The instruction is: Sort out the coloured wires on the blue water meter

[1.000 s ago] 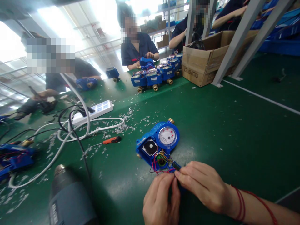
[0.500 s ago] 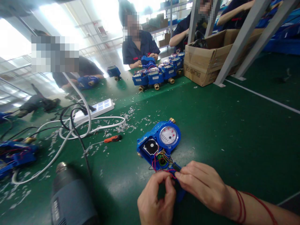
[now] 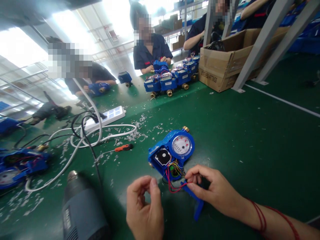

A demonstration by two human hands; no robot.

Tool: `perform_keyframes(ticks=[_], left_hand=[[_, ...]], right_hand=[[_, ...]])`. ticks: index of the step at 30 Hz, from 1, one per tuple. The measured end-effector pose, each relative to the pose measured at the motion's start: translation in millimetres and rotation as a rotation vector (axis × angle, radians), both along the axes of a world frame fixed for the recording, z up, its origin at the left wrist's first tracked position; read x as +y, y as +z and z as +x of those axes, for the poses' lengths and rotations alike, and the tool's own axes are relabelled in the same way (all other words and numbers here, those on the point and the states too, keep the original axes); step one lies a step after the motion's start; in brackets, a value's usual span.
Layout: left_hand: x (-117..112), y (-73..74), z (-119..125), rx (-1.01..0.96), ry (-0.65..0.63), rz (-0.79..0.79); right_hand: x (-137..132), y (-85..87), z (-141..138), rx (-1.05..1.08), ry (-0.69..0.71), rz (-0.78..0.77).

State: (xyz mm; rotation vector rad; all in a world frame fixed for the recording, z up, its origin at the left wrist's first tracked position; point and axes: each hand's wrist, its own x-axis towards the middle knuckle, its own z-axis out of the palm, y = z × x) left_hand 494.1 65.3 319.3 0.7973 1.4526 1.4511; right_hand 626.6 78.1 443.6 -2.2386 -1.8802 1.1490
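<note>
the open blue water meter [image 3: 172, 151] lies flat on the green tabletop [image 3: 250, 140], its round dial facing up and coloured wires spilling from its near end. the right hand [image 3: 215, 190] sits just beside that end, thumb and forefinger in a pinching grip on the red wire [image 3: 176, 189], with a small blue cover piece [image 3: 196, 203] under the fingers and touching the tabletop. the left hand [image 3: 145, 208] is apart from the meter, nearer the camera, thumb and forefinger curled together; whether its grip has anything in it cannot be told. a grey heat gun [image 3: 82, 210] lies to the left, an orange-handled screwdriver [image 3: 120, 148] and a white power strip [image 3: 106, 118] with looping cables lie beyond it. more blue meters [image 3: 170, 80] stand in a row at the far edge by a cardboard box [image 3: 225, 66], where other people sit
</note>
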Motion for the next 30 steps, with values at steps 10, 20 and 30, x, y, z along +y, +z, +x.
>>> perform_keyframes(ticks=[10, 20, 30], left_hand=[[-10.4, 5.3, -1.5, 0.189, -0.303, 0.548], [-3.8, -3.6, 3.0, -0.075, -0.613, 0.423], [1.5, -7.4, -2.9, -0.126, -0.693, 0.348]], right_hand=[[0.0, -3.6, 4.2, 0.018, -0.078, -0.077], [-0.9, -6.6, 7.9, 0.152, -0.113, -0.134], [4.4, -6.0, 5.4, 0.186, -0.119, -0.198]])
